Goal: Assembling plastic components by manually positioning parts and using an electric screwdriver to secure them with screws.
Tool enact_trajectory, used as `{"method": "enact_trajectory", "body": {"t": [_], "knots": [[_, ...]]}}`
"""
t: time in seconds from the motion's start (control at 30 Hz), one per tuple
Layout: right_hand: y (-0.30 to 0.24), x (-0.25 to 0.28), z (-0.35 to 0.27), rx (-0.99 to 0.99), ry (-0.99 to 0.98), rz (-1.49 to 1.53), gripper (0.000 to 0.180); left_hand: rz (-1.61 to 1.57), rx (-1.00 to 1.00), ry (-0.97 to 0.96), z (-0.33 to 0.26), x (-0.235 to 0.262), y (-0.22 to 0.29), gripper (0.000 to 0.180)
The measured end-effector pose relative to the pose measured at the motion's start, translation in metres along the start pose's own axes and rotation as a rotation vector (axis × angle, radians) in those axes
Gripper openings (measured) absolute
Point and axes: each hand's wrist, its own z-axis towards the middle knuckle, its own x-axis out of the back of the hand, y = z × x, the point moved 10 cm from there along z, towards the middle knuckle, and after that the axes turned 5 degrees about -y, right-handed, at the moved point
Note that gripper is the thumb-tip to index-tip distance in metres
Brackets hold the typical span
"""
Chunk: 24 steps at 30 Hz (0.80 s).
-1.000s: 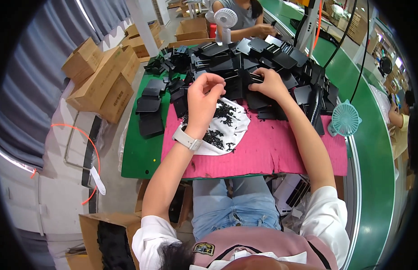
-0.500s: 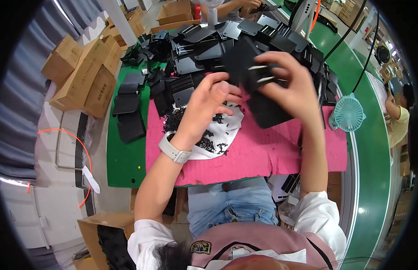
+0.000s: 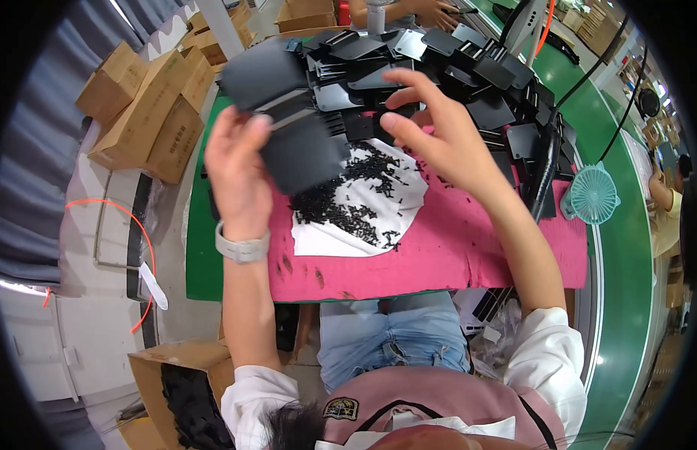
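My left hand [image 3: 239, 169] is closed on the lower left edge of a black two-plate plastic part [image 3: 303, 154], lifted over the left of the table and blurred by motion. Pale metal bars cross the part between its two flat plates. My right hand [image 3: 442, 131] is raised in front of the pile, fingers apart and curved, with nothing seen in it. Beneath the hands, many small black screws [image 3: 329, 204] lie scattered on a white cloth [image 3: 337, 245] on a pink foam sheet [image 3: 446, 262].
Many similar black parts [image 3: 487, 71] are heaped along the back of the green table. A black hose or handle [image 3: 545, 169] hangs right of my right forearm, beside a turquoise fan-like basket [image 3: 593, 193]. Cardboard boxes [image 3: 149, 112] stand at left; another person's hands [image 3: 434, 13] show at the far edge.
The black part has passed from my right hand to my left and moved left. My right hand has let go and opened. The view has shifted slightly.
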Motion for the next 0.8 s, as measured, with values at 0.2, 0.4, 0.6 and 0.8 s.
{"method": "enact_trajectory", "body": {"t": [0.2,0.4,0.6,0.8], "knots": [[0.000,-0.048,0.044,0.323,-0.139,-0.686,0.025,-0.092,-0.086,0.178,0.008,0.068,0.020,0.016],[0.020,-0.075,0.062,0.259,-0.294,-0.901,0.025,-0.238,0.128,0.121,0.003,0.037,-0.023,0.015],[0.019,-0.048,0.044,0.168,-0.224,-0.845,0.025,-0.137,0.193,0.085,-0.006,0.015,-0.025,0.015],[0.027,-0.002,0.007,-0.232,-0.120,0.183,0.032,-0.169,0.288,-0.092,-0.020,-0.017,-0.050,0.026]]}}
